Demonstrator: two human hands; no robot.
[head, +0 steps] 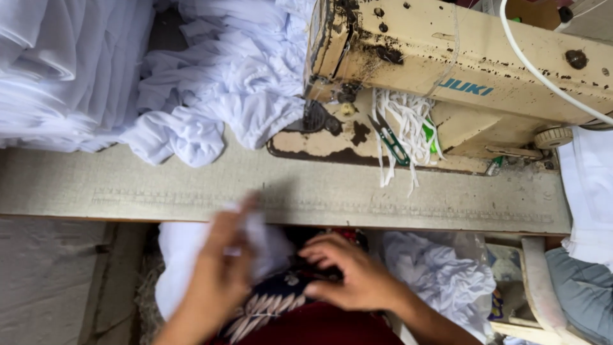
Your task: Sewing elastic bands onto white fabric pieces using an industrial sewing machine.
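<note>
My left hand [220,271] is blurred below the table's front edge, its fingers closed on a small piece of white cloth [262,239]. Beside it, my right hand [354,275] lies in my lap with curled fingers pressing on dark patterned fabric [274,300]. Whether it grips anything is unclear. Both hands sit well below the cream sewing machine [460,57].
A pile of white fabric [211,83] covers the table [191,185] at the back left. Green thread snips [389,140] and white strips [408,121] lie on the machine bed. More white cloth [440,268] sits in a bag at lower right. A white cable [543,76] crosses the machine.
</note>
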